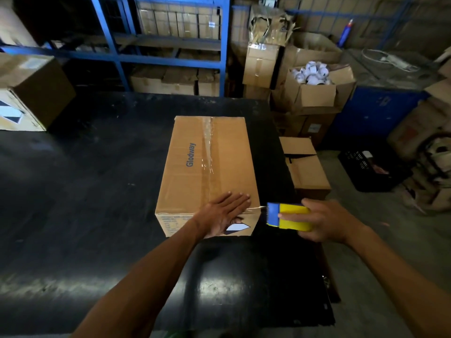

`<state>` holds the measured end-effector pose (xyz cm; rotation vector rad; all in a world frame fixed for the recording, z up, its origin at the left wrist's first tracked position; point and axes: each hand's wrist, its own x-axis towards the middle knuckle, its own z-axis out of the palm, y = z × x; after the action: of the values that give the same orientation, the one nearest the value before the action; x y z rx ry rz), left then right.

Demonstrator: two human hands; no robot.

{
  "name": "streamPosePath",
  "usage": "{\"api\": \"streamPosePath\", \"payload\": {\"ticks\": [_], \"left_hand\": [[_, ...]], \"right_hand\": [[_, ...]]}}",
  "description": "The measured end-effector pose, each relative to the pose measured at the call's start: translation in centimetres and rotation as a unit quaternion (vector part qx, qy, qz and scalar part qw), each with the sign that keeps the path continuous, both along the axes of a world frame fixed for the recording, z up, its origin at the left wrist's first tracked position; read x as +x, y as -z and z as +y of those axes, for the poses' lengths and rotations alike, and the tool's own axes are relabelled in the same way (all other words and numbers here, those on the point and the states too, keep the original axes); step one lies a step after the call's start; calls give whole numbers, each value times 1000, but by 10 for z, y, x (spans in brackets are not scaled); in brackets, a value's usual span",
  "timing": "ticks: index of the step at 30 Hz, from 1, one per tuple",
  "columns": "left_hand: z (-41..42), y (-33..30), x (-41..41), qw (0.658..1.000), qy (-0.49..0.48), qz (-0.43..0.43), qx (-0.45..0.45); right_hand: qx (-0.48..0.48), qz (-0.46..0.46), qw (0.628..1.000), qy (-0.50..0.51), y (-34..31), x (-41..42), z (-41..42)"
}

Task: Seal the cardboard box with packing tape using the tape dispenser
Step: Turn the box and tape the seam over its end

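Observation:
A brown cardboard box (190, 167) printed "Glodway" lies on the black table (85, 191). Clear packing tape (207, 152) runs along its top seam from the far edge toward me. My left hand (225, 212) lies flat, fingers apart, on the box's near top edge, over the tape. My right hand (327, 222) grips a yellow and blue tape dispenser (289, 217) just right of the box's near right corner. A short strip of tape stretches from that corner to the dispenser's blue toothed end.
A large carton (29, 91) stands on the table at the far left. Blue shelving (166, 45) with boxes fills the back. Right of the table are open cartons (314, 91), a lower carton (305, 164) and a black crate (371, 167) on the floor.

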<state>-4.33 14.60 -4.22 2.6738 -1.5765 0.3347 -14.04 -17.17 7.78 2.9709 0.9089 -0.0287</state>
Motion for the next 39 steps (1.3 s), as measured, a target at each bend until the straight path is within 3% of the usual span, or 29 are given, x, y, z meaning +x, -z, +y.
{"api": "streamPosePath", "payload": {"ticks": [5, 12, 21, 27, 34, 39], "left_hand": [[-1, -1, 1, 1000, 3, -6, 13], [-3, 3, 1, 1000, 12, -4, -16], [-3, -2, -1, 1000, 6, 8, -2], [-36, -12, -11, 999, -41, 30, -19], [-57, -27, -20, 979, -160, 82, -99], [-74, -31, -15, 923, -333, 190, -31]], "right_hand": [[-43, 16, 998, 33, 0, -3, -22], [-100, 30, 991, 83, 59, 13, 25], [-176, 17, 980, 92, 74, 22, 63], [-109, 11, 982, 154, 44, 32, 48], [21, 63, 945, 319, 20, 23, 28], [170, 74, 903, 388, 25, 12, 25]]}}
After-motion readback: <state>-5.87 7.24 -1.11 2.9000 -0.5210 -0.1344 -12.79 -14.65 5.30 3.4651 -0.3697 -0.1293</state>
